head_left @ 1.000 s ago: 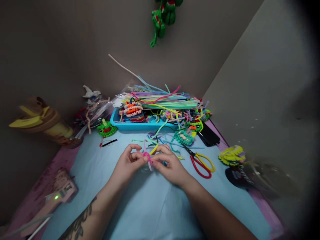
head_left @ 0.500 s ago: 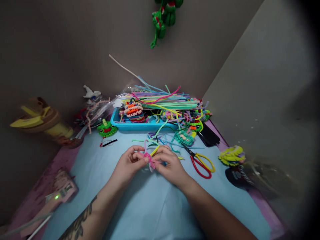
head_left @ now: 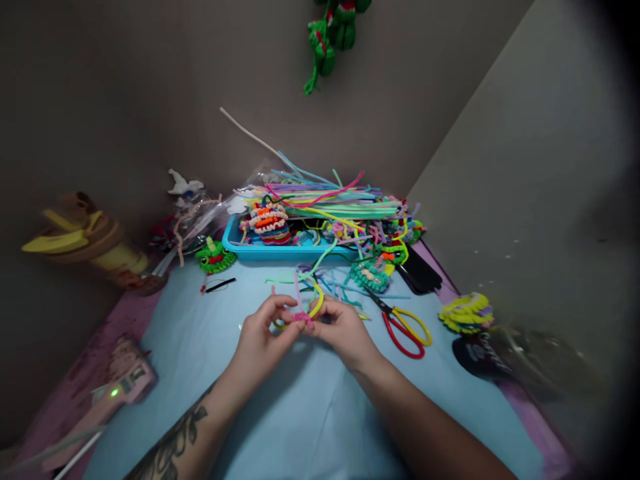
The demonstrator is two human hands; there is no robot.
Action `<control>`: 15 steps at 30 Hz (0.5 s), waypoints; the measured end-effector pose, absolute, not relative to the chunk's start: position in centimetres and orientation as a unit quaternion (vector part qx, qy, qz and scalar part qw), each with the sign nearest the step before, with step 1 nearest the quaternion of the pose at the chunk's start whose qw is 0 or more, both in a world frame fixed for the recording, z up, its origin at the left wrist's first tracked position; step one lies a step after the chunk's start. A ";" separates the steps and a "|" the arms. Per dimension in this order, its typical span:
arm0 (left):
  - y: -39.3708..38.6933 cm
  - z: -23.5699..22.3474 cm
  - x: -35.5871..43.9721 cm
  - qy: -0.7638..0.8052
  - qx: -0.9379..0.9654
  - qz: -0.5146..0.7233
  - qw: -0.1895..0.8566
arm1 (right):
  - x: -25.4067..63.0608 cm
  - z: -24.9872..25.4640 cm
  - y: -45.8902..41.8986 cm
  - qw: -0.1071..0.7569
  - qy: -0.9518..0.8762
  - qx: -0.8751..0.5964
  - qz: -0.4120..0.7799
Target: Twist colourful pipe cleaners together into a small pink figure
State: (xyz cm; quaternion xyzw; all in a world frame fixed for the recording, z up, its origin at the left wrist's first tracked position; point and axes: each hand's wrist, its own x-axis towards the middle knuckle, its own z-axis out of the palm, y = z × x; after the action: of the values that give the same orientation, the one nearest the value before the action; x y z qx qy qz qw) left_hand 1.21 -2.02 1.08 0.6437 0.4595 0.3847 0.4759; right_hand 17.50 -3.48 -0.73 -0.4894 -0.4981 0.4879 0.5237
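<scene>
Pink, lilac and yellow pipe cleaners [head_left: 302,317] are twisted together in a small knot between my two hands. My left hand [head_left: 267,330] is closed, thumb and fingers pinching the pink part from the left. From the other side my right hand [head_left: 340,330] pinches the same piece, its thumb close to the left one. A lilac end sticks up and a yellow strand bends in an arc above the fingers. Parts of the piece are hidden behind the fingertips. Just beyond lie loose pipe cleaners [head_left: 320,277] in green, purple and blue.
A blue tray [head_left: 295,253] heaped with pipe cleaners stands at the back. Scissors [head_left: 405,327] with red and yellow handles lie right of my hands. A green figure [head_left: 215,257], a pink glue gun [head_left: 125,387], a black phone [head_left: 419,270] and a yellow woven piece [head_left: 465,313] sit around.
The pipe cleaner piece has turned in my fingers: the pink part lies flatter and the yellow strand now arches upward. My hands are slightly closer together.
</scene>
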 end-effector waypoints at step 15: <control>-1.3 0.9 1.8 0.437 0.524 0.400 0.612 | 17.2 -0.3 -4.1 0.555 -0.542 -0.548 0.315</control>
State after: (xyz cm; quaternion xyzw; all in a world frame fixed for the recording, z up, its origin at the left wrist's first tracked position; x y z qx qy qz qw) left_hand 1.76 -1.34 0.94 0.5242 0.4369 0.3997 0.6120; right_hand 17.21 -4.07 -0.29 -0.5478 -0.5415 0.3148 0.5545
